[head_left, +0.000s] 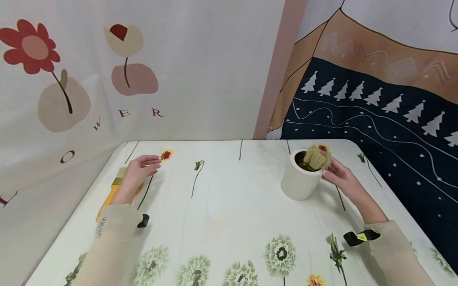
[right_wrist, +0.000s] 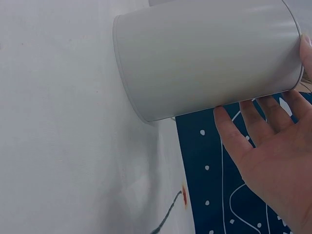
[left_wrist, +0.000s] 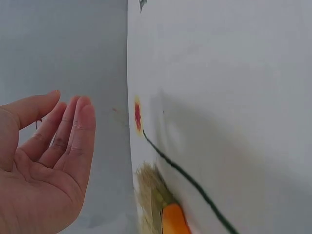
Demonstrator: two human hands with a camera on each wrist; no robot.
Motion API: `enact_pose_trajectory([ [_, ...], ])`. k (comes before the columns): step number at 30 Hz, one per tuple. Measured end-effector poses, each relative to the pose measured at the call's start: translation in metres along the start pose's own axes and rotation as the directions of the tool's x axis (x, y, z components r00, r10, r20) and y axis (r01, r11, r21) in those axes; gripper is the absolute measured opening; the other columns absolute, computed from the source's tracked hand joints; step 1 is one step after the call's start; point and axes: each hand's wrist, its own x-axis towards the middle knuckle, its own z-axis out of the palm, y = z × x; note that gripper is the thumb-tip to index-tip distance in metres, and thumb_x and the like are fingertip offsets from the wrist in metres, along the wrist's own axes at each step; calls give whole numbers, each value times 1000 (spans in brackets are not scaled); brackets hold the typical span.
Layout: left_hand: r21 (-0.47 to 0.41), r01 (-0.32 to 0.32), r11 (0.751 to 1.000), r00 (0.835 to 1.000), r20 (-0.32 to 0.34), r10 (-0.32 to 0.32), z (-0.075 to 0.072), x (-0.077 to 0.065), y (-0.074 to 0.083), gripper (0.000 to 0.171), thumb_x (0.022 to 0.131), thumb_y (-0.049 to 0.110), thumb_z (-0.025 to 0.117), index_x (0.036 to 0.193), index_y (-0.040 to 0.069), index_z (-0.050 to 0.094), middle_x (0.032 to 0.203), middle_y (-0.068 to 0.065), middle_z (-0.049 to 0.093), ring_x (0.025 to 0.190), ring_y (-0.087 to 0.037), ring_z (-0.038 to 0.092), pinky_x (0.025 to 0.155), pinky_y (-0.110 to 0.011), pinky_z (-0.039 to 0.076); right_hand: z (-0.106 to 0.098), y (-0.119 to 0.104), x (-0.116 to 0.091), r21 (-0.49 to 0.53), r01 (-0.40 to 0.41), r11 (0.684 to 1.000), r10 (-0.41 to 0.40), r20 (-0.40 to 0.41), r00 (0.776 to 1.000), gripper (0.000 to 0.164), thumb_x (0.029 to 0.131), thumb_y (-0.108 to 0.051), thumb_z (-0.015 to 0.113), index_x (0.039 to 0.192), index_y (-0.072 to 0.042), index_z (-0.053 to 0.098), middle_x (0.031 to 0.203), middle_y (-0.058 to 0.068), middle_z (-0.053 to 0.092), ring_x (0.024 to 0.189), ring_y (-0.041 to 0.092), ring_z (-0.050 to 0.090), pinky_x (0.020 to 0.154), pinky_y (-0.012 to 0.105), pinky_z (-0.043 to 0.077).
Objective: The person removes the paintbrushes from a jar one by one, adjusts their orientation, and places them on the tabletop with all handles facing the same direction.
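My left hand [head_left: 140,172] hovers above the left of the table, fingers loosely extended and the palm holding nothing [left_wrist: 53,161]. Partly behind that wrist lies a flat paintbrush [head_left: 113,190] with a yellow-orange handle; its pale bristles [left_wrist: 150,195] show in the left wrist view. At the right stands a white cylindrical container [head_left: 298,183], tilted a little. A tan, bristly brush head [head_left: 316,158] sticks up over its rim, and dark golden parts show inside. My right hand [head_left: 341,176] holds the container by its right side near the rim, thumb at the front and fingers spread along the wall.
The tabletop [head_left: 229,214] has a white cloth printed with flowers and stems. A light wall hanging [head_left: 204,79] rises behind it, and a dark blue tree-patterned cloth [head_left: 393,131] hangs at the right. Black straps circle both wrists.
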Motion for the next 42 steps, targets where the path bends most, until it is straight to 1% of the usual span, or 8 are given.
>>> enact_pose_trajectory([
  [4, -42, -26, 999, 1000, 13, 27, 10, -1, 7, 48, 102, 16, 56, 144, -5, 45, 141, -29, 54, 88, 11, 58, 85, -12, 55, 0, 0, 0, 2, -4, 1000, 4, 0, 1000, 62, 107, -17, 46, 160, -8, 15, 136, -28, 42, 118, -18, 49, 93, 7, 49],
  [14, -118, -65, 991, 996, 44, 71, 35, 6, 22, 45, 100, 10, 58, 141, -5, 48, 140, -29, 55, 90, 12, 58, 87, -15, 56, 1, -2, -1, -5, -14, 1000, 14, -4, 1000, 62, 107, -17, 46, 160, -9, 15, 139, -25, 41, 118, -19, 48, 93, 7, 49],
  [19, -130, -96, 987, 994, 45, 103, 46, 7, 34, 43, 100, 10, 59, 139, -3, 51, 138, -27, 57, 97, 3, 63, 88, -16, 56, 1, -2, -1, -1, 0, 1000, 0, 1, 1000, 62, 107, -16, 46, 160, -8, 15, 140, -25, 41, 119, -19, 47, 94, 8, 49],
  [25, -114, -132, 985, 989, 54, 138, 61, 6, 50, 41, 100, 10, 60, 138, -1, 53, 136, -23, 61, 117, -27, 64, 89, -16, 56, 1, -2, -1, 9, 12, 1000, -12, 5, 1000, 61, 107, -15, 46, 160, -10, 16, 139, -27, 41, 120, -19, 48, 94, 7, 49],
  [28, -145, -146, 979, 985, 67, 157, 68, 5, 58, 40, 99, 9, 60, 138, -1, 53, 135, -23, 61, 121, -35, 62, 90, -18, 57, 1, -1, -1, 8, 7, 1000, -7, 3, 1000, 61, 107, -15, 46, 160, -10, 16, 140, -26, 41, 119, -19, 47, 93, 8, 49],
  [33, -178, -165, 970, 979, 89, 183, 80, 5, 69, 39, 99, 10, 61, 136, 0, 54, 133, -22, 62, 121, -37, 61, 92, -21, 57, 2, -1, -1, 4, -6, 1000, 6, 0, 1000, 62, 107, -17, 46, 160, -10, 16, 143, -22, 39, 119, -21, 46, 93, 8, 49],
  [40, -178, -199, 964, 972, 89, 217, 98, 5, 84, 38, 98, 12, 63, 134, 1, 57, 130, -21, 65, 111, -28, 67, 92, -25, 58, 2, -2, -2, 23, 4, 1000, -4, 8, 1000, 62, 107, -16, 45, 160, -9, 16, 142, -23, 40, 120, -20, 46, 93, 7, 49],
  [42, -178, -209, 962, 970, 90, 227, 103, 6, 87, 38, 98, 12, 63, 134, 1, 57, 129, -20, 65, 112, -29, 67, 93, -29, 58, 2, -2, -2, 27, 8, 1000, -8, 9, 1000, 61, 107, -15, 45, 160, -9, 16, 143, -23, 40, 120, -20, 47, 93, 7, 49],
])
